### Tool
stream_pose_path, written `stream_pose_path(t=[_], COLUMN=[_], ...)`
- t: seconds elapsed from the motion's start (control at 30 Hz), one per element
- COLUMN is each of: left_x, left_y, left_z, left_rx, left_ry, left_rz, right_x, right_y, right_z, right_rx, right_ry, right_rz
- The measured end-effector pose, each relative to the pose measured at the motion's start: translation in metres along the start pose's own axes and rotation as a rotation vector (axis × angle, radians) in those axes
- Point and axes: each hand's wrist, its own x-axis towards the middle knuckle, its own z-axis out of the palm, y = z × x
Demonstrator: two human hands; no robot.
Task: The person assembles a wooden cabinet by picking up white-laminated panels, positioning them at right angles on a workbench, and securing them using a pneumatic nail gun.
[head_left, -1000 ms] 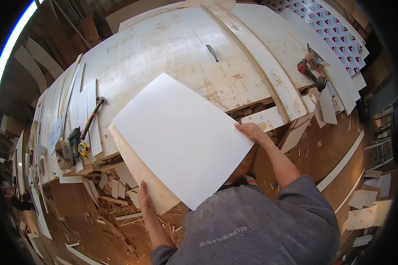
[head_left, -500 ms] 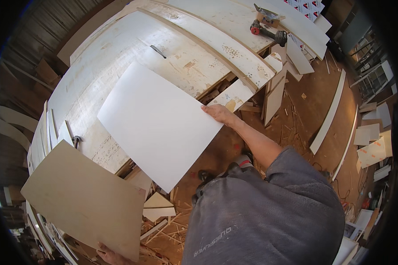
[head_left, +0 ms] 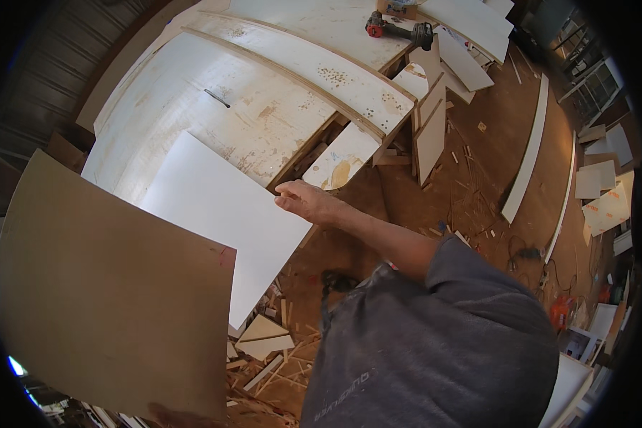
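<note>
My left hand [head_left: 185, 416], dim and mostly cut off by the bottom of the view, grips the lower edge of a large brown board [head_left: 118, 285]. This board is tilted up at the left, bends slightly and bears small red marks near its right corner. Behind it, partly covered, a smooth white sheet [head_left: 225, 214] lies over the front of the worktable [head_left: 239, 132]. At the sheet's right edge is my right hand [head_left: 308, 202], its fingers loosely bent and apart, not closed round the edge.
A cordless power tool [head_left: 399, 31] and a small cardboard box [head_left: 398, 8] sit at the table's far end. A thin dark tool [head_left: 217, 98] lies on the tabletop. Wood offcuts [head_left: 264, 337] litter the floor below, and long white strips [head_left: 528, 153] lie to the right.
The brown board has risen and swung nearer, covering more of the white sheet. My right hand has shifted left with the sheet's edge, and its fingers have loosened.
</note>
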Motion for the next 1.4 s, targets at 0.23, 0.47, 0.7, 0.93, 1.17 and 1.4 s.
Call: stream_pose_path(t=[0.23,0.47,0.7,0.93,1.17,1.4], left_x=[-0.085,-0.243,-0.410,-0.570,-0.632,-0.626], left_y=[0.085,0.246,0.368,0.377,0.312,0.217], left_z=[0.113,0.216,0.283,0.325,0.333,0.359], left_rx=[-0.345,-0.806,-0.784,-0.586,-0.286,0.013], left_ry=[-0.330,-0.761,-1.298,-1.944,-2.043,-1.736], left_rz=[0.142,-0.050,-0.111,-0.267,-0.516,-1.093], right_x=[-0.108,-0.211,-0.378,-0.522,-0.576,-0.506], right_y=[0.009,0.084,0.169,0.184,0.169,0.224], right_z=[-0.124,-0.276,-0.394,-0.418,-0.379,-0.413], right_rx=[1.077,1.150,1.239,1.018,0.989,1.007], right_ry=[-0.002,0.549,0.852,1.632,1.491,1.368], right_rz=[-0.094,-0.058,-0.234,0.080,0.093,0.489])
